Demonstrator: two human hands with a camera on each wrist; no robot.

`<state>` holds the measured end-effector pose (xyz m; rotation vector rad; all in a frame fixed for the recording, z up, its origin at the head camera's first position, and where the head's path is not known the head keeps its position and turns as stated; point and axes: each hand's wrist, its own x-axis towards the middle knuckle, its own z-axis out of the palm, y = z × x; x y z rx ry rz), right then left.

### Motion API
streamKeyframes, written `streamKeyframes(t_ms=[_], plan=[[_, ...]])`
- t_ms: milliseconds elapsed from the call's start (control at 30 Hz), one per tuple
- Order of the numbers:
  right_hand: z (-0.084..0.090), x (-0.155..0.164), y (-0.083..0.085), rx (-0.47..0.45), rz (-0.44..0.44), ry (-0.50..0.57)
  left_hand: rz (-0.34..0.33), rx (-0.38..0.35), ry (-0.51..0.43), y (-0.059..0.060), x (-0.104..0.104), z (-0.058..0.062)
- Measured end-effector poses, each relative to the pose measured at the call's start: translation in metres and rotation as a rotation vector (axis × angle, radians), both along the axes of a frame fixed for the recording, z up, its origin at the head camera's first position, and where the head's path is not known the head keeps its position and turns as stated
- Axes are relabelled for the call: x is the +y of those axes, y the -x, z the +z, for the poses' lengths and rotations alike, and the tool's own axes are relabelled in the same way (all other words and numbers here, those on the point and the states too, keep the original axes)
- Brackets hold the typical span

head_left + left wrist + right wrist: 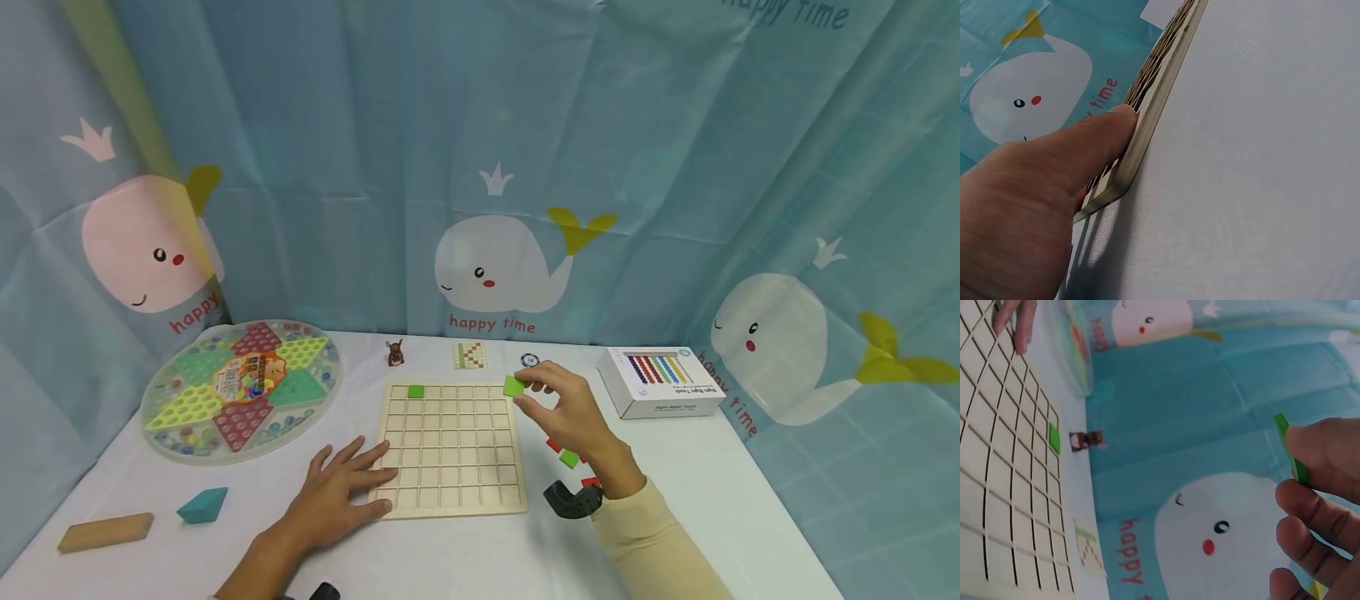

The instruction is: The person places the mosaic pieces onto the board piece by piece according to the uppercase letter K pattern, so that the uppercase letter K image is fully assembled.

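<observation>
A wooden grid board (450,446) lies flat on the white table (480,550). One green tile (416,391) sits in a cell of its top row, seen too in the right wrist view as the green tile (1054,438). My right hand (558,406) pinches a second green tile (513,386) between thumb and fingers, just above the board's far right corner; the pinched tile (1291,450) shows edge-on in the wrist view. My left hand (341,487) rests flat with straight fingers on the board's near left corner, its thumb (1094,140) against the board's edge (1147,112).
Loose red and green tiles (568,457) lie right of the board. A white box (660,382) stands at the back right, a round Chinese checkers set (242,387) at the back left. A small brown figurine (395,352), a pattern card (470,355), a teal block (202,504) and a wooden block (105,532) lie about.
</observation>
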<state>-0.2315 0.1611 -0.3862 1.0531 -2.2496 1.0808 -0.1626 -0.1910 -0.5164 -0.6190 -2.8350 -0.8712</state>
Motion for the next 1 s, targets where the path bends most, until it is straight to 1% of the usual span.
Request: streamKeyframes(t_ms=[133,267,433,567,700,900,1000], plan=[[-0.005,-0.018,0.009,-0.057,0.012,-0.003,0.006,-0.004,0.001,0.000,-0.001,-0.001],[-0.015,-0.039,0.018,-0.115,0.021,-0.014,0.011,-0.010,0.001,0.000,-0.001,-0.002],[-0.030,-0.061,0.027,-0.147,0.026,-0.035,0.005,-0.009,-0.009,0.000,-0.002,-0.002],[-0.040,-0.076,0.035,-0.184,0.006,-0.052,0.004,0.000,-0.012,0.000,-0.001,-0.002],[-0.052,-0.089,0.044,-0.241,-0.024,-0.060,0.009,0.000,0.001,0.000,-0.001,-0.001],[-0.068,-0.107,0.053,-0.305,-0.032,-0.076,0.008,0.007,0.003,0.000,-0.001,-0.001],[-0.076,-0.114,0.056,-0.379,-0.064,-0.100,0.001,0.011,-0.001,0.001,0.000,-0.002]])
